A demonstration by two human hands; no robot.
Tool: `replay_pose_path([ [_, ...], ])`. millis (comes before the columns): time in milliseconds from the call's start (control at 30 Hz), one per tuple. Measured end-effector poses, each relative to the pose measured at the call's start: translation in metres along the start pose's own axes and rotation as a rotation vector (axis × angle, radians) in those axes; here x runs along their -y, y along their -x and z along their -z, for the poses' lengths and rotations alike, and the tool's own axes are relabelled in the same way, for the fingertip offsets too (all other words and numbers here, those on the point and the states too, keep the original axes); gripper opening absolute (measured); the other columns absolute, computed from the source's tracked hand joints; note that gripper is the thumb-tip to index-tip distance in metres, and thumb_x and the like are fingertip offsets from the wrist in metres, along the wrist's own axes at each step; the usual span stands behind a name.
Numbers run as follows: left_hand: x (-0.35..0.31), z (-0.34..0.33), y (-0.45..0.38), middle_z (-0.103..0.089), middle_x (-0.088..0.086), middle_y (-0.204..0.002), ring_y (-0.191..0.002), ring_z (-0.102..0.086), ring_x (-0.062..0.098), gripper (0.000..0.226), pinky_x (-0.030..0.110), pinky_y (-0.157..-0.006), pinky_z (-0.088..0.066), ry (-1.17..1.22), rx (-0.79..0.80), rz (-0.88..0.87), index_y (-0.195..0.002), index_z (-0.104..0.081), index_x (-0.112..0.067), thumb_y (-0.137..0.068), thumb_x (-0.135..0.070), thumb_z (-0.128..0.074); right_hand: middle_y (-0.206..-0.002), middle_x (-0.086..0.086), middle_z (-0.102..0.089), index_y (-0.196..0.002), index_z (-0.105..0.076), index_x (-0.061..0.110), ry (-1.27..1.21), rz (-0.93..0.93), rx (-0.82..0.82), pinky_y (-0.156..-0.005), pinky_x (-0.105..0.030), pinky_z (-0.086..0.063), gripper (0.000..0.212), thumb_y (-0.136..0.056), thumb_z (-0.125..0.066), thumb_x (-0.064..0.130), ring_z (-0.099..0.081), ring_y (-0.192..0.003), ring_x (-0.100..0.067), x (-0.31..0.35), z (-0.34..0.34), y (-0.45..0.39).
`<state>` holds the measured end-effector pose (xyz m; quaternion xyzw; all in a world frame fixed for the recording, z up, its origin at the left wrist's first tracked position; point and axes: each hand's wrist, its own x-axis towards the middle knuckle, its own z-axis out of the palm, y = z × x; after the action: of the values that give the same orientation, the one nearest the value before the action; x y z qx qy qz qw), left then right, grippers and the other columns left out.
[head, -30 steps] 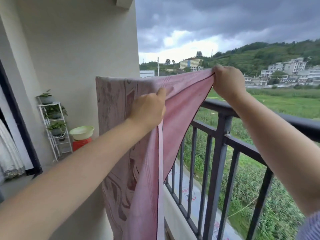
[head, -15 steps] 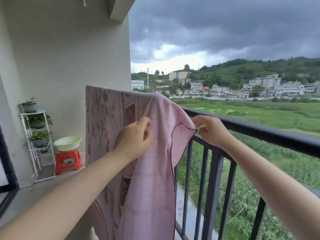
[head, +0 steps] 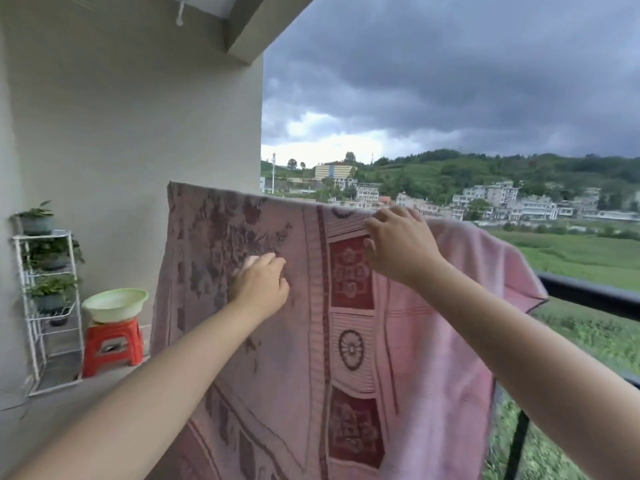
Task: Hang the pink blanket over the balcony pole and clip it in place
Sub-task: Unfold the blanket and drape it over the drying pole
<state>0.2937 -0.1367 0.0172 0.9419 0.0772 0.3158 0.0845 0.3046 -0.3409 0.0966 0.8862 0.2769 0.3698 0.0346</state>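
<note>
Pink blanket (head: 346, 341) draped over the balcony rail (head: 588, 292), patterned face toward the camera, hanging flat down the balcony side. Left hand (head: 261, 285) pressed on the floral area, fingers curled; can't tell if it's pinching fabric. Right hand (head: 398, 247) grips the top fold, fingers over the edge.

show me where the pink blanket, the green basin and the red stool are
pink blanket (head: 277, 358): head view, on its patterned hanging face.
green basin (head: 114, 304): head view, on its front rim.
red stool (head: 112, 342): head view, on its front side.
</note>
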Motion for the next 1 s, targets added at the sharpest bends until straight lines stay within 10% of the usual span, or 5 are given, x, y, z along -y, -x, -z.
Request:
replay_pose_path([
  [467,0.309,-0.014,-0.031,-0.046,0.012,-0.136,-0.126,-0.038,0.033,0.049,0.044,-0.102,-0.038,-0.219,0.432,0.018,-0.131,-0.04,-0.012,-0.089,-0.037,-0.045,-0.129,-0.014,-0.048,-0.127,-0.042,0.011,-0.298,-0.052,0.544,-0.096,-0.044,-0.041,0.05,-0.087,-0.048,0.04,-0.044,-0.119,-0.034,0.287,-0.192,-0.132],
  [1000,0.689,-0.143,-0.275,-0.046,0.012,-0.137,-0.128,-0.039,0.032,0.051,0.044,-0.101,-0.036,-0.329,0.486,0.27,-0.129,-0.042,-0.012,-0.088,-0.042,-0.045,-0.133,-0.015,-0.047,-0.131,-0.04,0.01,-0.496,0.102,0.579,-0.098,-0.043,-0.04,0.056,-0.086,-0.049,0.043,-0.042,-0.124,-0.033,0.55,-0.464,-0.482],
])
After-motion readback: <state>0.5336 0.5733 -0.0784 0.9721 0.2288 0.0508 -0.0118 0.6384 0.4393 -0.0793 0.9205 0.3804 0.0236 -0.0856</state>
